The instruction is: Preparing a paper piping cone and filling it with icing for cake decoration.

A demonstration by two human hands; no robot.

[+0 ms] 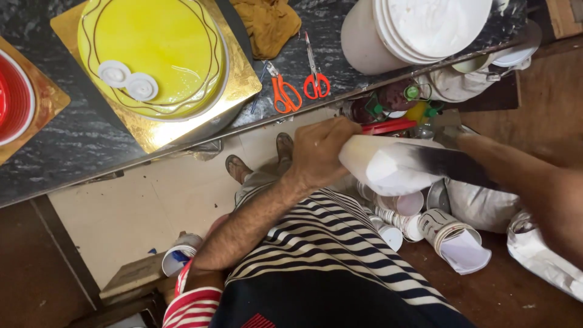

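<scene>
The left hand (319, 152) grasps the white piping bag (395, 164) at its wide end, the right hand's grip is not visible, and orange scissors (282, 91) lie on the table (79, 146) beyond.

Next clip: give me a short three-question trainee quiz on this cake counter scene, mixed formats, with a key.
1. True or false: the left hand grips the white piping bag.
2. How many orange-handled scissors lie on the counter? A one, B two, C three.
3. Fill in: the yellow cake sits on a ____ board.

Key: 1 true; 2 B; 3 gold.
</scene>
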